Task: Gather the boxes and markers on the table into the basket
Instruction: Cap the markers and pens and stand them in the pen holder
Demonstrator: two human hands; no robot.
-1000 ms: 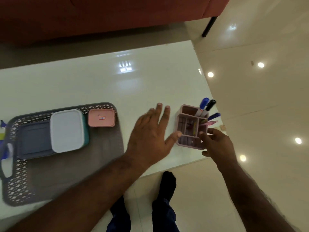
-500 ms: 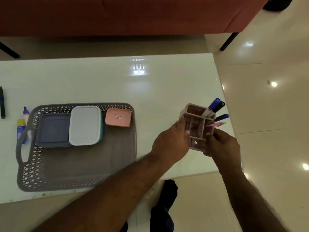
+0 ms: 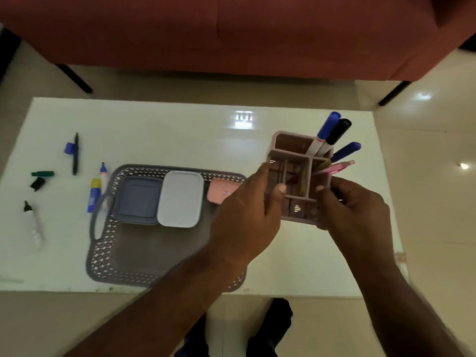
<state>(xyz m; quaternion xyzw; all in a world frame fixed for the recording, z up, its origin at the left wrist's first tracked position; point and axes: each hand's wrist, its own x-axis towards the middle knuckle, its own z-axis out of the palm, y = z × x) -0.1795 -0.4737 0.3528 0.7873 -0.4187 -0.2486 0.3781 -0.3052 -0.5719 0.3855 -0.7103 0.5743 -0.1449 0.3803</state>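
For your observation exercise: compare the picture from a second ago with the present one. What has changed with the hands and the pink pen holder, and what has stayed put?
The left hand, open beside the pink pen holder a second ago, now grips its left side. The right hand still holds the right side. Together they have lifted it off the table towards the basket. The three boxes in the basket have stayed put.

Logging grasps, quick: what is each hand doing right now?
Left hand: grips the pink organizer on its left side.
Right hand: grips the same organizer on its right side.
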